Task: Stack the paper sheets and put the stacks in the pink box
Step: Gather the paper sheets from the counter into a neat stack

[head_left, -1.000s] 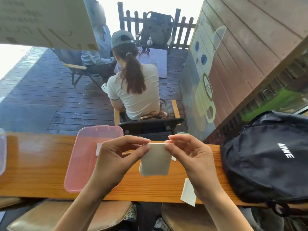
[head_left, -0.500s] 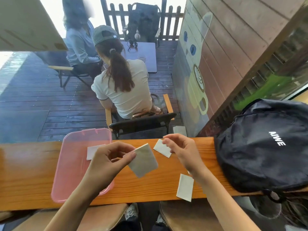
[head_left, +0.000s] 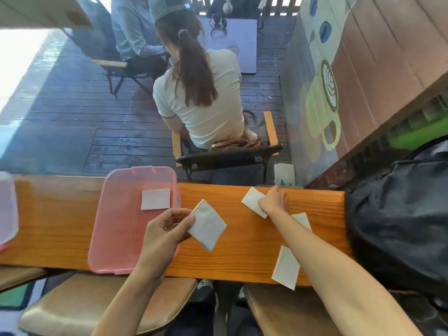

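Orange varnished wooden counter point(head_left: 242, 263) underfoot of the whole job, pink translucent plastic box point(head_left: 116, 238) at its left with one white square of paper point(head_left: 155, 199) already lying inside near the far right corner. Left hand point(head_left: 167, 229) pinched closed, thumb on top, on a small white stack of paper sheets point(head_left: 207, 225), held tilted just above the wood beside the box's right wall. Right hand point(head_left: 272, 202) reached out flat onto a loose white sheet point(head_left: 252, 200) near the far edge, fingers pressed down on it, not visibly closed around it. Two more loose sheets on the counter: one half hidden behind the right forearm point(head_left: 301, 220), one overhanging the near edge point(head_left: 286, 267). Best handled, likely, by sliding the far sheet toward an edge or lifting a corner with a fingertip, then squaring it onto the held stack before gathering the rest. Overhanging sheet worth taking soon, as a nudge from the forearm could drop it.
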